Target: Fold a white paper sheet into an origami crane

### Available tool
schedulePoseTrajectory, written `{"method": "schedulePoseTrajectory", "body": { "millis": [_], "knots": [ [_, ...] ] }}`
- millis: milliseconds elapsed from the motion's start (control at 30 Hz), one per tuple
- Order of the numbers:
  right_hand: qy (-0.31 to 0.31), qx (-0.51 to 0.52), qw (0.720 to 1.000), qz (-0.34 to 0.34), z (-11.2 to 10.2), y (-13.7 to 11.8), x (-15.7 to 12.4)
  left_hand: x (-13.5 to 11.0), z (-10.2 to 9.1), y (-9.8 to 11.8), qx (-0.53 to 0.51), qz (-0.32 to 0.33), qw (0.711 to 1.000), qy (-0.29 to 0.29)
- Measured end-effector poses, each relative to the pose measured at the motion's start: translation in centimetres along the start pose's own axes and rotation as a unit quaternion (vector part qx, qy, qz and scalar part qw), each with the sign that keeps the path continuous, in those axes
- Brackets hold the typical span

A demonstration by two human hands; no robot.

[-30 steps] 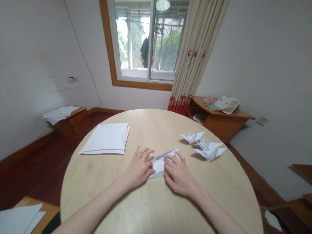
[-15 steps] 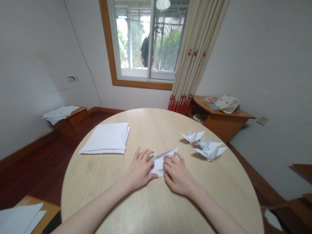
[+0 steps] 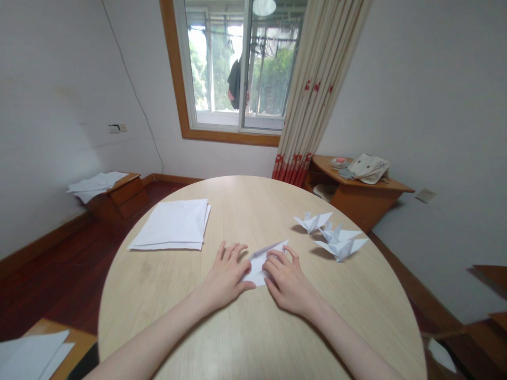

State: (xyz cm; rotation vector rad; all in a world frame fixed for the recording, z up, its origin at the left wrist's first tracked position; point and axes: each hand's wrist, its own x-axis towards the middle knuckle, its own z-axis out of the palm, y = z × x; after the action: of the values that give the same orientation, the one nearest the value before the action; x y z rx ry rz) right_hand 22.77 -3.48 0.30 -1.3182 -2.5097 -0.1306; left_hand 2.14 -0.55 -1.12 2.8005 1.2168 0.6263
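Two-handed work on a folded paper, which lies on the round desk between the hands and serves as the landmark for all places. The left hand lies at its left end: thumb stretched along the near edge, forefinger bent onto the surface, remaining fingers spread beyond the paper; this grip is loosely open and appears to steady the piece without clasping it. The right hand covers its right part with curled fingers; whether that grip pinches a layer cannot be told, the fingertips being partly hidden. Along the far side of the paper a flap stands slightly raised. To the left of the paper and farther off, a stack of paper sheets lies flat, its edges not quite aligned; to the right and somewhat farther off stand paper birds, grouped close together. Step in hand, as judged from the pose: a fold is being set or aligned. The next move would seem to call for light, even pressure along the crease, with the left end held steady and the edges matched, so that the raised flap does not skew.
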Motion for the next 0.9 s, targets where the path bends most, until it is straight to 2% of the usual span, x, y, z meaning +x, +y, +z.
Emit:
{"method": "schedulePoseTrajectory", "body": {
  "millis": [600, 733, 900],
  "knots": [
    [0.060, -0.011, 0.998, 0.009, 1.1, 0.7, 0.4, 0.1, 0.2, -1.0, 0.013, 0.012, 1.000, 0.001],
    [0.087, -0.005, 0.996, -0.010, 1.3, 0.6, 0.4, 0.0, 0.3, -1.7, 0.011, 0.025, 1.000, 0.008],
    [0.072, 0.000, 0.997, -0.042, 1.3, 0.4, 0.3, -0.1, 0.5, -2.5, 0.022, 0.022, 0.999, 0.003]
  ]
}}
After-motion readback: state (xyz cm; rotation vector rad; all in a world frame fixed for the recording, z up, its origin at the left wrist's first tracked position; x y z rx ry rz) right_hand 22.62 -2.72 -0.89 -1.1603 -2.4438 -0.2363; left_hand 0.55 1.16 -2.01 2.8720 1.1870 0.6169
